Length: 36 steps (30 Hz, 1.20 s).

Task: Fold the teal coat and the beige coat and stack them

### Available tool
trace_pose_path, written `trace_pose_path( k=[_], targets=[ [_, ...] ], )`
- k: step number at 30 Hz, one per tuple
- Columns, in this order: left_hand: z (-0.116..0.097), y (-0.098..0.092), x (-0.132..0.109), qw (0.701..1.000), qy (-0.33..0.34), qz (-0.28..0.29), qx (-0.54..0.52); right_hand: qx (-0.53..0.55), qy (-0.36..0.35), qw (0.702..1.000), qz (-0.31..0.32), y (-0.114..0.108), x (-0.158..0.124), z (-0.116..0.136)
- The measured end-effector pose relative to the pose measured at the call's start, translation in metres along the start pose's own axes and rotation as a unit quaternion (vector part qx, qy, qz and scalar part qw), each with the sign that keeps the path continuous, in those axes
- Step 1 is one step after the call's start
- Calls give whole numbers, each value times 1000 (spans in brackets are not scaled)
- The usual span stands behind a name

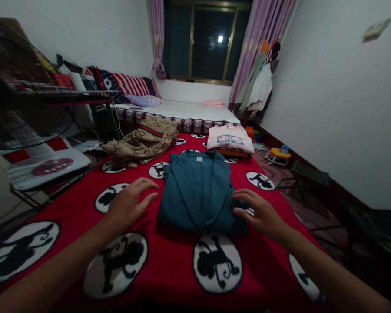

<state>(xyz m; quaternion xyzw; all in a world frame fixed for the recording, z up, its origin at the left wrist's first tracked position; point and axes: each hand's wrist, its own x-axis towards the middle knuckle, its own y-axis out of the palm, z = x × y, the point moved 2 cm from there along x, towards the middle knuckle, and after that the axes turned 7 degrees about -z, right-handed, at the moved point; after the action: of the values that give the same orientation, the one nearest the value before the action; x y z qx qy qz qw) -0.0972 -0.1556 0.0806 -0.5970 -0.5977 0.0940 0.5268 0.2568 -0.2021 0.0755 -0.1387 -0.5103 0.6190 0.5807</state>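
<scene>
A dark teal jacket lies folded on the red patterned blanket, its collar and lapels facing up and its neck label at the far end. My left hand hovers to the left of the jacket, fingers apart and holding nothing. On the other side, my right hand is at the jacket's right edge with thumb and fingers spread. Whether its fingertips touch the cloth I cannot tell.
Beyond the jacket lie a crumpled brown patterned garment and a folded pink shirt on something orange. A white fan base stands on a chair at left. Stools line the right wall; a bed is under the window.
</scene>
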Motion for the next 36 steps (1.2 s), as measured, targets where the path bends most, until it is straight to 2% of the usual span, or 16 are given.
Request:
trace_pose_path(
  k=[1,3,6,9,12,16,20,23,28,30,33,36],
  targets=[
    [-9,6,9,1000,19,-3,-6,-14,7,999,-33,6,10,-2],
    [-28,30,25,996,73,39,-16,-55,24,997,-52,26,35,-7],
    [-48,81,50,982,138,120,40,-138,71,988,14,65,76,-16],
    [-40,122,75,977,100,151,113,-199,116,971,60,89,107,-25],
    [-22,140,92,975,79,159,134,-225,139,962,65,97,120,-33],
    [-12,143,96,979,90,137,125,-245,144,957,54,100,120,-38],
    [-13,143,93,985,77,100,116,-255,145,955,43,103,115,-39],
    [-15,144,92,985,78,96,120,-260,142,954,43,99,118,-33],
    [-18,143,91,986,79,89,113,-296,140,942,73,86,152,-1],
    [-19,141,90,991,76,71,85,-287,131,948,47,89,169,9],
    [-17,136,88,997,65,22,34,-226,117,966,-39,107,184,9],
    [-7,124,91,994,-12,-98,51,-149,105,981,-66,129,183,-6]
  ],
)
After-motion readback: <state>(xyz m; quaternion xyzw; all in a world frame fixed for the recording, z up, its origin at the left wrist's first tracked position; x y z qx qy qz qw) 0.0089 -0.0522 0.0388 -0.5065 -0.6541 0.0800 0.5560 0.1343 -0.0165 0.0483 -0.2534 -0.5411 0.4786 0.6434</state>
